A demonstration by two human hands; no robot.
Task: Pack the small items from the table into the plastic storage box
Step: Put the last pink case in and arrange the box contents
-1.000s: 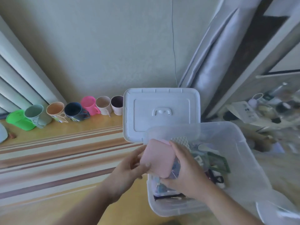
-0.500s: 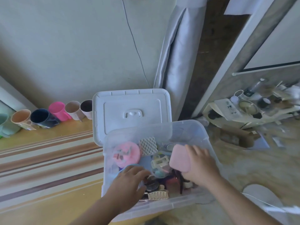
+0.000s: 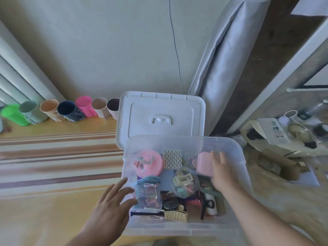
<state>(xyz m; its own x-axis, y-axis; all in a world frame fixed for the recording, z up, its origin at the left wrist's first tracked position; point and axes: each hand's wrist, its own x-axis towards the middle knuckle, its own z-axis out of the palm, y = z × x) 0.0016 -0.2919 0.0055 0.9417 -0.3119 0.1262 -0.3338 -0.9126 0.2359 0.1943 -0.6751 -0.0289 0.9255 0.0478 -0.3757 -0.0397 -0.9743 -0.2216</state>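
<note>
The clear plastic storage box (image 3: 238, 150) stands at the table's right end, holding several small items. A pink rectangular case (image 3: 204, 163) lies inside near the far right. My right hand (image 3: 224, 172) rests against its right side with straight fingers. With its fingers spread, my left hand (image 3: 111, 206) touches the box's left wall beside a clear bag of clips (image 3: 149, 198). Also inside are a round pink container (image 3: 148, 165), a white lattice piece (image 3: 172, 158), a clear tub of hair claws (image 3: 184, 182) and a beige hair claw (image 3: 175, 215).
The box's white lid (image 3: 159, 110) leans behind it against the wall. A row of coloured cups (image 3: 67, 110) lines the back left of the striped table (image 3: 53, 157). A grey curtain (image 3: 218, 68) hangs at right, with a cluttered low shelf (image 3: 284, 137) beyond.
The pink case went from both hands above the box's left edge down into its far right part. My left hand let go and moved to the box's left wall.
</note>
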